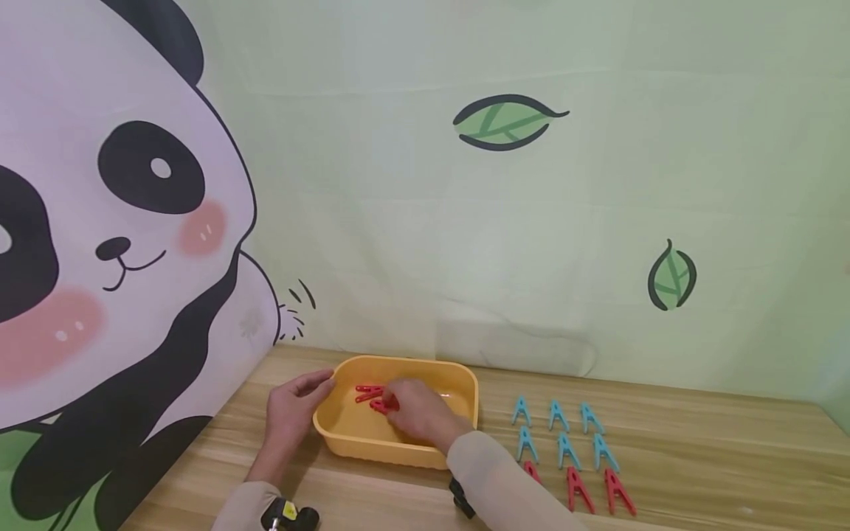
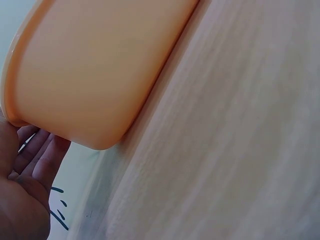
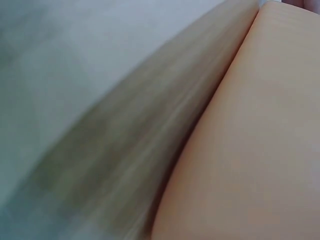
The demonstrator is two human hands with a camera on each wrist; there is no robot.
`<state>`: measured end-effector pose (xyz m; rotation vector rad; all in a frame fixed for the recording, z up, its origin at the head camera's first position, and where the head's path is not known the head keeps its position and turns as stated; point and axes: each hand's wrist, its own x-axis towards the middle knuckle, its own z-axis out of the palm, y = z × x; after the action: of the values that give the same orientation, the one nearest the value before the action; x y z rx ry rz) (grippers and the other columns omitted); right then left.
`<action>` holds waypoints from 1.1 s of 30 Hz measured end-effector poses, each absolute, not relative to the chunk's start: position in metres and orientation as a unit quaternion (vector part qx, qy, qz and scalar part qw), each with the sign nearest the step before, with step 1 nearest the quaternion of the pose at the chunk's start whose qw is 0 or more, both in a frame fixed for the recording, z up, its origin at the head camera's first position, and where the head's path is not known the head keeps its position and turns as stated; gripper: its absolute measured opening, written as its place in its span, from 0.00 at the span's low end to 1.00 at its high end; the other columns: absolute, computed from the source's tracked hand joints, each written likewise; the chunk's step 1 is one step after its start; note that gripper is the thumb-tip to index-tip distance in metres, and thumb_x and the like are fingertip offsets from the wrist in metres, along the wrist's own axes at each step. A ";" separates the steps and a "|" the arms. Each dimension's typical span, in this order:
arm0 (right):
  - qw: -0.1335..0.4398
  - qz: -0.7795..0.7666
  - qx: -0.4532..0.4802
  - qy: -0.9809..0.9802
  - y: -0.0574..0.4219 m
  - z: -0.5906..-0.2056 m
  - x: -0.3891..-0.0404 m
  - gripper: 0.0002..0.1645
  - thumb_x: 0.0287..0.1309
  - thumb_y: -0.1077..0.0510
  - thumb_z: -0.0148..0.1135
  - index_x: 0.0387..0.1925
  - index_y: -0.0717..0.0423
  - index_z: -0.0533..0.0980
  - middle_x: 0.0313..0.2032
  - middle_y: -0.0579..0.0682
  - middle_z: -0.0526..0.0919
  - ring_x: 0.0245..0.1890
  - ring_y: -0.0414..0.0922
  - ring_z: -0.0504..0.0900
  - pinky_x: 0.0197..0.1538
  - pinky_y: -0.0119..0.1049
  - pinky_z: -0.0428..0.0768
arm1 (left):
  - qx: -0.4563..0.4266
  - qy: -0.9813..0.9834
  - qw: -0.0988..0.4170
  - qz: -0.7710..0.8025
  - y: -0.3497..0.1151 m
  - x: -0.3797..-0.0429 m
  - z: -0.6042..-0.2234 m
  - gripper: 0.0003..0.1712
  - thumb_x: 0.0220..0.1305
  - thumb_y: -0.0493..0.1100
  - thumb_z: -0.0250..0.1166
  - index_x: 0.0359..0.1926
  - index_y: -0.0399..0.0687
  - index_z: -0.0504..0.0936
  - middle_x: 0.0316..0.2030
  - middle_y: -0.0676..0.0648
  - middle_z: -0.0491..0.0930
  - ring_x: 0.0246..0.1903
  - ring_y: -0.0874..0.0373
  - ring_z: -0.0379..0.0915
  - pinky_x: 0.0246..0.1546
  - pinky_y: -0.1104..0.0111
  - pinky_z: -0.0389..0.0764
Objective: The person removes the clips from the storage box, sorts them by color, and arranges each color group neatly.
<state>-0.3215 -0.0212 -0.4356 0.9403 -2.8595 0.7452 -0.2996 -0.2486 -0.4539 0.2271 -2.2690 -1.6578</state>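
Note:
A yellow plastic basin (image 1: 372, 446) stands on the wooden table, with red clothespins (image 1: 367, 394) lying inside it. My left hand (image 1: 290, 413) holds the basin's left end at the rim; in the left wrist view its fingers (image 2: 50, 160) curl under the rim. Reaching into the basin, my right hand (image 1: 421, 413) has its curled fingertips at a red clothespin (image 1: 380, 406) and appears to pinch it. The fingers cover part of that clothespin. In the right wrist view the basin wall (image 3: 250, 130) fills the right side, and the right hand's grip is hidden.
Right of the basin, several blue clothespins (image 1: 564, 451) lie in two rows, with a row of red clothespins (image 1: 619, 493) nearer me. The right forearm partly covers one red one. Behind the wooden table (image 1: 717, 442) hangs a pale green cloth (image 1: 372, 221) with a printed panda.

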 end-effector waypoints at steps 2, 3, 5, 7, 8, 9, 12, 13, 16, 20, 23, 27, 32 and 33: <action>0.018 0.245 0.300 -0.922 -0.021 -0.436 -0.322 0.07 0.64 0.61 0.74 0.42 0.56 0.86 0.35 0.43 0.82 0.36 0.41 0.76 0.48 0.34 0.81 | 0.078 -0.794 0.160 -0.581 -0.249 -0.300 -0.454 0.19 0.72 0.44 0.72 0.58 0.37 0.88 0.55 0.39 0.87 0.56 0.46 0.82 0.43 0.85 0.78; 0.017 0.247 0.299 -0.921 -0.021 -0.436 -0.322 0.07 0.64 0.62 0.74 0.42 0.56 0.86 0.35 0.44 0.82 0.36 0.41 0.76 0.49 0.34 0.81 | 0.078 -0.794 0.160 -0.581 -0.249 -0.300 -0.453 0.19 0.72 0.44 0.72 0.58 0.37 0.88 0.55 0.39 0.87 0.56 0.46 0.82 0.43 0.84 0.78; 0.016 0.256 0.301 -0.919 -0.021 -0.436 -0.322 0.07 0.63 0.62 0.75 0.42 0.57 0.86 0.35 0.44 0.83 0.36 0.41 0.77 0.48 0.33 0.81 | 0.077 -0.795 0.161 -0.580 -0.249 -0.300 -0.453 0.19 0.72 0.44 0.72 0.58 0.37 0.88 0.55 0.39 0.87 0.56 0.46 0.82 0.43 0.84 0.78; 0.016 0.269 0.303 -0.914 -0.021 -0.436 -0.321 0.07 0.62 0.62 0.76 0.41 0.58 0.85 0.35 0.45 0.83 0.36 0.40 0.77 0.47 0.33 0.81 | 0.078 -0.796 0.161 -0.578 -0.249 -0.300 -0.453 0.19 0.72 0.44 0.72 0.58 0.38 0.88 0.55 0.39 0.87 0.57 0.46 0.82 0.44 0.84 0.78; 0.015 0.277 0.303 -0.912 -0.021 -0.436 -0.321 0.07 0.62 0.63 0.76 0.41 0.58 0.85 0.34 0.45 0.83 0.35 0.40 0.77 0.46 0.32 0.81 | 0.078 -0.798 0.161 -0.576 -0.249 -0.300 -0.453 0.19 0.72 0.44 0.72 0.58 0.38 0.88 0.56 0.39 0.87 0.57 0.46 0.81 0.44 0.84 0.78; 0.015 0.284 0.302 -0.910 -0.021 -0.435 -0.320 0.07 0.62 0.63 0.76 0.41 0.59 0.85 0.34 0.45 0.84 0.35 0.40 0.78 0.46 0.32 0.81 | 0.079 -0.798 0.161 -0.575 -0.249 -0.300 -0.453 0.19 0.72 0.45 0.72 0.58 0.38 0.88 0.56 0.39 0.87 0.57 0.46 0.81 0.44 0.84 0.78; 0.015 0.304 0.294 -0.906 -0.021 -0.434 -0.319 0.08 0.62 0.63 0.76 0.41 0.59 0.85 0.35 0.46 0.84 0.35 0.40 0.79 0.45 0.32 0.82 | 0.078 -0.800 0.161 -0.573 -0.249 -0.300 -0.454 0.19 0.72 0.45 0.72 0.58 0.38 0.88 0.56 0.39 0.87 0.57 0.46 0.82 0.43 0.84 0.78; 0.015 0.309 0.292 -0.905 -0.020 -0.433 -0.318 0.08 0.62 0.63 0.76 0.42 0.59 0.85 0.35 0.46 0.84 0.35 0.40 0.79 0.45 0.33 0.82 | 0.077 -0.800 0.161 -0.573 -0.249 -0.301 -0.454 0.19 0.72 0.45 0.72 0.58 0.38 0.88 0.56 0.39 0.87 0.57 0.45 0.82 0.43 0.84 0.78; 0.020 0.323 0.285 -0.902 -0.020 -0.431 -0.316 0.08 0.64 0.62 0.75 0.42 0.59 0.85 0.36 0.47 0.85 0.36 0.41 0.80 0.46 0.34 0.84 | 0.076 -0.798 0.160 -0.576 -0.249 -0.301 -0.455 0.19 0.72 0.44 0.72 0.57 0.38 0.88 0.56 0.39 0.87 0.56 0.45 0.82 0.43 0.84 0.78; 0.035 0.347 0.285 -0.893 -0.018 -0.429 -0.315 0.08 0.64 0.63 0.74 0.43 0.61 0.86 0.37 0.49 0.87 0.38 0.44 0.83 0.47 0.37 0.85 | 0.076 -0.795 0.160 -0.580 -0.249 -0.302 -0.456 0.18 0.72 0.43 0.72 0.57 0.38 0.88 0.55 0.39 0.87 0.55 0.46 0.82 0.43 0.83 0.79; 0.037 0.370 0.284 -0.884 -0.016 -0.427 -0.315 0.10 0.65 0.63 0.74 0.46 0.62 0.86 0.40 0.51 0.89 0.41 0.46 0.85 0.50 0.40 0.85 | 0.076 -0.794 0.160 -0.582 -0.248 -0.302 -0.456 0.17 0.72 0.42 0.72 0.57 0.37 0.88 0.55 0.39 0.87 0.54 0.47 0.82 0.43 0.83 0.79; 0.032 0.395 0.285 -0.873 -0.011 -0.421 -0.312 0.13 0.66 0.62 0.74 0.49 0.62 0.86 0.43 0.53 0.89 0.44 0.49 0.86 0.53 0.43 0.85 | 0.078 -0.793 0.162 -0.581 -0.248 -0.302 -0.457 0.17 0.72 0.42 0.72 0.57 0.37 0.88 0.55 0.39 0.87 0.55 0.47 0.82 0.43 0.83 0.78; 0.046 0.406 0.286 -0.867 -0.001 -0.412 -0.306 0.14 0.65 0.61 0.75 0.50 0.62 0.86 0.44 0.53 0.88 0.44 0.49 0.85 0.53 0.44 0.85 | 0.080 -0.794 0.161 -0.581 -0.249 -0.303 -0.456 0.18 0.72 0.43 0.72 0.57 0.38 0.88 0.55 0.39 0.87 0.56 0.47 0.81 0.43 0.84 0.78; 0.049 0.408 0.284 -0.866 0.001 -0.411 -0.305 0.14 0.65 0.61 0.75 0.50 0.62 0.86 0.44 0.52 0.88 0.44 0.49 0.85 0.52 0.44 0.85 | 0.081 -0.795 0.160 -0.580 -0.250 -0.303 -0.456 0.18 0.72 0.44 0.72 0.57 0.38 0.88 0.55 0.39 0.87 0.57 0.46 0.81 0.43 0.84 0.77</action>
<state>-0.3045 0.0007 -0.4105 0.8671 -2.6398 1.2441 -0.3028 -0.2495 -0.4564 0.2305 -2.2704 -1.6577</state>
